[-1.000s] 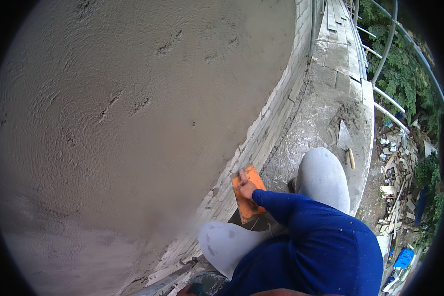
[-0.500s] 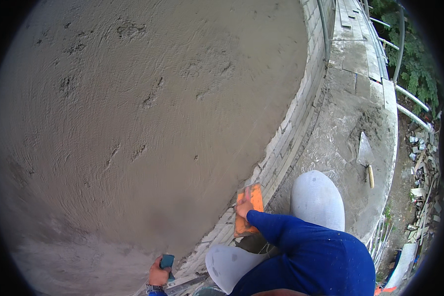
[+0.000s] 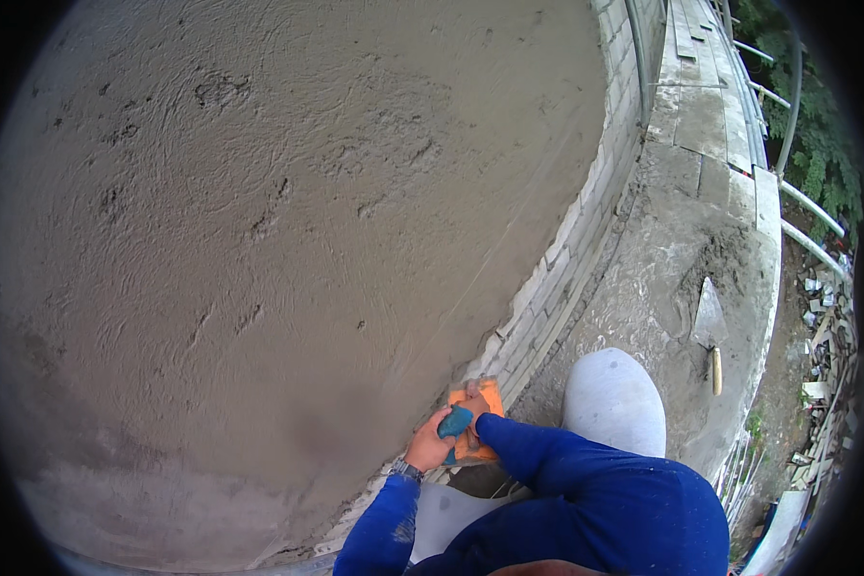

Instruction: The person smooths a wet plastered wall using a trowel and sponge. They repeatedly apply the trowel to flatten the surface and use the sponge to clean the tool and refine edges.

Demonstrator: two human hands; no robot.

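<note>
"What carries the tools here?"

"A scaffold platform (image 3: 634,254), grey with mortar. At the far end its planks (image 3: 703,120) show as separate boards, smeared pale."

"And lying on it?"

"A pointed trowel (image 3: 709,331), blade tip toward the far end, wooden handle (image 3: 716,372) toward the near end, close to the outer edge."

"Anything beside that?"

"A rough heap of mortar (image 3: 722,257), just beyond the blade tip. Nearer the middle, whitish smears (image 3: 627,296) streak the surface."

"What about the ground (image 3: 785,357) below?"

"Brown earth, strewn with broken boards and scraps (image 3: 820,389)."
</note>
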